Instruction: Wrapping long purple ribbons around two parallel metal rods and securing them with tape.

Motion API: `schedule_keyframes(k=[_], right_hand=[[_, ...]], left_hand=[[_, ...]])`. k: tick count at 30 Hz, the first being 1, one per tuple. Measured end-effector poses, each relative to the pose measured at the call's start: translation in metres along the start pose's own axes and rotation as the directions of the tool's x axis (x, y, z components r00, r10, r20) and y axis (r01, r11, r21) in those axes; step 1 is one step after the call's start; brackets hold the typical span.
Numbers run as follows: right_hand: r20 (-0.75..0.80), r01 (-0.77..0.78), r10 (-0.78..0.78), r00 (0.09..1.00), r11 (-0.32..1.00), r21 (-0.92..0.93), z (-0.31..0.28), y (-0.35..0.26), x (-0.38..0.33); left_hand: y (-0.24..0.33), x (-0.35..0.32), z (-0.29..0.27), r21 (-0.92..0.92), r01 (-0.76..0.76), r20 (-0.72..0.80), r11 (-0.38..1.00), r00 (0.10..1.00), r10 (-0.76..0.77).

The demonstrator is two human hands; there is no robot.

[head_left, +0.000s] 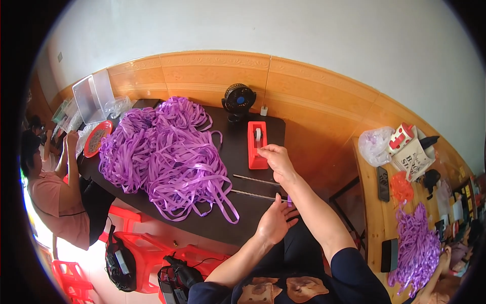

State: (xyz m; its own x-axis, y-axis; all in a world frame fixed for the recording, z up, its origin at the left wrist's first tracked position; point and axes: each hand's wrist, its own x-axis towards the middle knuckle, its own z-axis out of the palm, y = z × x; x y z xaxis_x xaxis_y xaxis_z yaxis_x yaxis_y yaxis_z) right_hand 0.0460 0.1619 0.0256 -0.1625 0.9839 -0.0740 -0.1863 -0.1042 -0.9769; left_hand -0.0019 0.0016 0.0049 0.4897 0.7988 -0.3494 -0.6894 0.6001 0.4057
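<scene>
A short folded piece of purple ribbon [289, 201] sits at the near right edge of the dark rectangular tabletop [238, 152], pinched in the fingertips of the left hand [276, 223], whose palm rests open toward the table edge, seemingly so the piece stays put. The right hand [276, 159] reaches forward across the table, its fingers closed together at the front of the red plastic tape dispenser [257, 144], apparently on the tape's free end, though the tape itself is too thin to make out. The dispenser stands within easy reach ahead of the hands. Two thin metal rods or rulers [255, 187] lie flat just beside the hands, probably as guides. To the left, a big loose heap of purple ribbon loops [164, 154] covers much of the tabletop. Behind the dispenser stands a small black desk fan [239, 100]. At the table's far left end sits another person in a pink shirt [53, 197].
</scene>
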Motion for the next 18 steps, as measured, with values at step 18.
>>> schedule_keyframes(k=[18], right_hand=[[-0.22,0.071,-0.127,0.967,0.967,-0.246,0.003,0.034,-0.029]], left_hand=[[-0.004,-0.001,-0.001,-0.044,-0.059,0.002,0.997,0.998,0.059]])
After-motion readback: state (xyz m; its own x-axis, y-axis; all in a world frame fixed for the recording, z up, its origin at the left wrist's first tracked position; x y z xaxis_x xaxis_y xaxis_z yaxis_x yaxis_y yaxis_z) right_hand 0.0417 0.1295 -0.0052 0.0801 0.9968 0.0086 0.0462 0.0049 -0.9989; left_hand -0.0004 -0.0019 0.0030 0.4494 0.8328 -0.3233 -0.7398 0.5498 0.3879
